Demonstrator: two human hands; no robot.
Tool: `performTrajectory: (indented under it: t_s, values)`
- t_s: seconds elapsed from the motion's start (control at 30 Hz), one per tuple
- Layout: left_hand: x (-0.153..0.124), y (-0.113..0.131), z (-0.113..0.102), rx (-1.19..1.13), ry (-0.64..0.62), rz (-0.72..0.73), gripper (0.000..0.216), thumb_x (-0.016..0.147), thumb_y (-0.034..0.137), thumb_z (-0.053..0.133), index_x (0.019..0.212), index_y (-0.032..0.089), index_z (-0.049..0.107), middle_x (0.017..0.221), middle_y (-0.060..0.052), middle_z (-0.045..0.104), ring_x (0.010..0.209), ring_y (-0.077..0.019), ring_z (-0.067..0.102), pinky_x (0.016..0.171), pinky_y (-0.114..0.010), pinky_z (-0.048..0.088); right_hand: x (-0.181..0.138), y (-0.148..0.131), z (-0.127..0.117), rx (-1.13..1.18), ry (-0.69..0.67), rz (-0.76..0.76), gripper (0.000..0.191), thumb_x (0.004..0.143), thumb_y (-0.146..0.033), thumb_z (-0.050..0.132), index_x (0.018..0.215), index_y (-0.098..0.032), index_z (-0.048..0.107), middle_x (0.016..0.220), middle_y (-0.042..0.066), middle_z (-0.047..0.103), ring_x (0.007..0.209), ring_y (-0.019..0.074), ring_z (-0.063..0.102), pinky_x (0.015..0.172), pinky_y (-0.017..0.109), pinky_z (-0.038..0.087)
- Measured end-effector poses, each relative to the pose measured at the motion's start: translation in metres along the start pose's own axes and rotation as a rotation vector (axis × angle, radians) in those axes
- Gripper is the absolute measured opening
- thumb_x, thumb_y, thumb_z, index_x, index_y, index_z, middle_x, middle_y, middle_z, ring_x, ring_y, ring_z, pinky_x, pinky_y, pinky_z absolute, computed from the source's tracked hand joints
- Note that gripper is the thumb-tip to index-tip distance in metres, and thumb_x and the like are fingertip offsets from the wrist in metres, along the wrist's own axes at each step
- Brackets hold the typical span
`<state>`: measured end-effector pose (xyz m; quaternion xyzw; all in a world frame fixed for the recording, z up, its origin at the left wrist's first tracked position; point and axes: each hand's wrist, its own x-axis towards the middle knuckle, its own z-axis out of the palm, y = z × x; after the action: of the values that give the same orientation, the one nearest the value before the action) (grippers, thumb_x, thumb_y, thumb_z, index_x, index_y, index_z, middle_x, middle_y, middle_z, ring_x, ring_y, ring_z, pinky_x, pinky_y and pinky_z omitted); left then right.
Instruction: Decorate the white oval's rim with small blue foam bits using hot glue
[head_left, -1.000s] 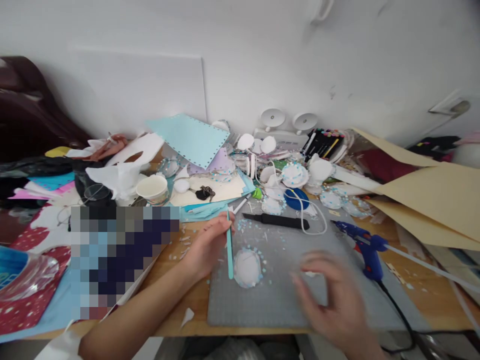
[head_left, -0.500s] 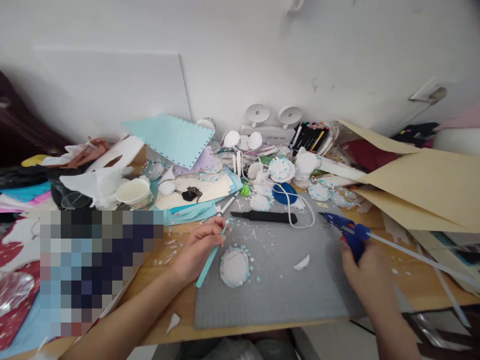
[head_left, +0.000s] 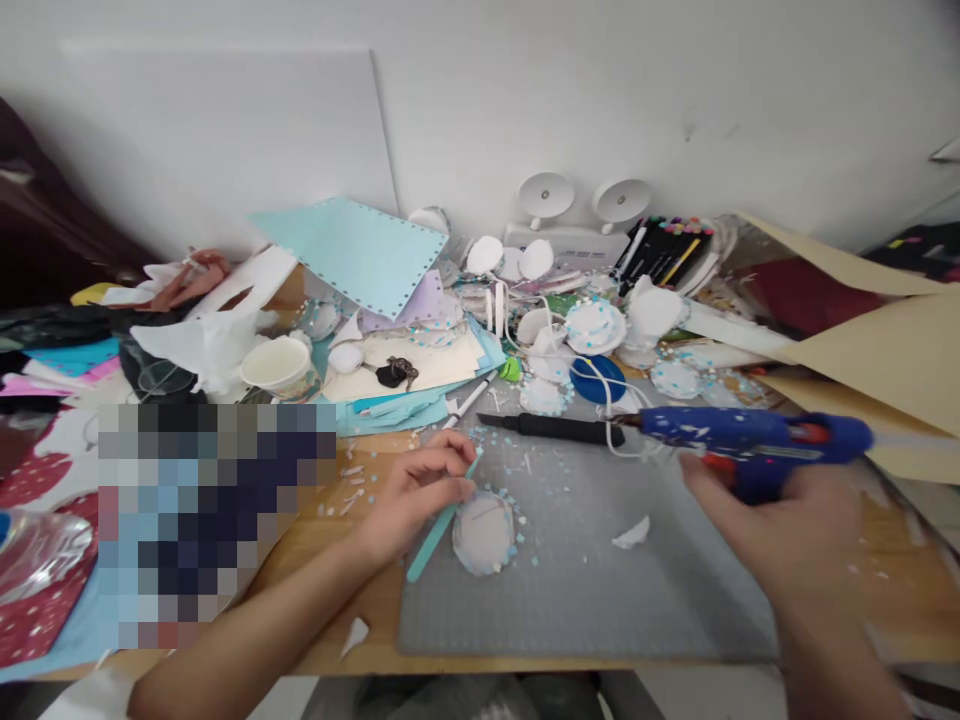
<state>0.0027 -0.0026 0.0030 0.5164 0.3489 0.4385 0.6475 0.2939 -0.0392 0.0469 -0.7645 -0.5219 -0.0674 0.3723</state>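
My left hand (head_left: 411,490) is closed on a thin teal stick (head_left: 439,520) that slants down to the left, beside a white round piece edged with small blue bits (head_left: 484,532) lying on the grey cutting mat (head_left: 585,590). My right hand (head_left: 780,535) is wrapped round the handle of a blue glue gun (head_left: 739,435), lifted above the mat with its nozzle pointing left. A small white scrap (head_left: 631,533) lies on the mat between my hands.
A black knife (head_left: 555,428) lies at the mat's far edge. Behind it are white decorated discs (head_left: 592,325), a blue lid (head_left: 596,378), markers (head_left: 664,250), a paper cup (head_left: 274,365), keys (head_left: 397,372) and blue paper sheets (head_left: 352,250). Tan paper (head_left: 885,350) covers the right side.
My right hand reached right, took hold of the glue gun and lifted it off the table toward the mat. The teal stick in my left hand tilted down to the left.
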Motion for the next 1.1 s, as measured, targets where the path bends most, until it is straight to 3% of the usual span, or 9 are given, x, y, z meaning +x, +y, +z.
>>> performTrajectory:
  t_s: [0.13,0.37,0.73,1.1]
  values:
    - [0.001,-0.001,-0.002,0.008,-0.016,0.038,0.017,0.07,0.015,0.068,0.057,0.014,0.058,0.088,-0.004,0.052,0.086,-0.0164,0.049,0.08,-0.027,0.036,-0.001,-0.033,0.031,0.291,-0.196,-0.242,0.025,0.059,-0.032,0.062,0.041,-0.021,0.047,0.034,-0.001,0.045,0.032,0.0113,0.04,0.034,0.025,0.033]
    - [-0.001,-0.002,-0.002,0.065,-0.059,0.07,0.015,0.072,0.014,0.067,0.062,0.015,0.056,0.085,-0.005,0.054,0.082,-0.0165,0.05,0.074,-0.028,0.04,-0.021,-0.037,0.061,0.378,-0.327,-0.221,0.021,0.06,-0.028,0.058,0.043,-0.022,0.046,0.034,-0.004,0.045,0.03,0.0109,0.039,0.031,0.023,0.031]
    - [-0.006,0.007,0.006,0.313,-0.067,0.188,0.017,0.071,0.007,0.061,0.059,0.015,0.052,0.076,-0.003,0.057,0.074,-0.0146,0.051,0.071,-0.029,0.039,-0.025,-0.03,0.063,0.222,-0.239,-0.393,0.027,0.065,-0.03,0.059,0.044,-0.022,0.045,0.033,-0.004,0.043,0.029,0.0109,0.04,0.033,0.024,0.031]
    - [-0.004,0.009,0.007,0.374,-0.071,0.214,0.018,0.071,0.007,0.06,0.057,0.015,0.05,0.073,-0.003,0.058,0.072,-0.0143,0.053,0.072,-0.03,0.04,-0.024,-0.032,0.062,0.186,-0.226,-0.423,0.033,0.069,-0.032,0.056,0.041,-0.023,0.041,0.031,-0.003,0.04,0.028,0.0108,0.038,0.032,0.024,0.03]
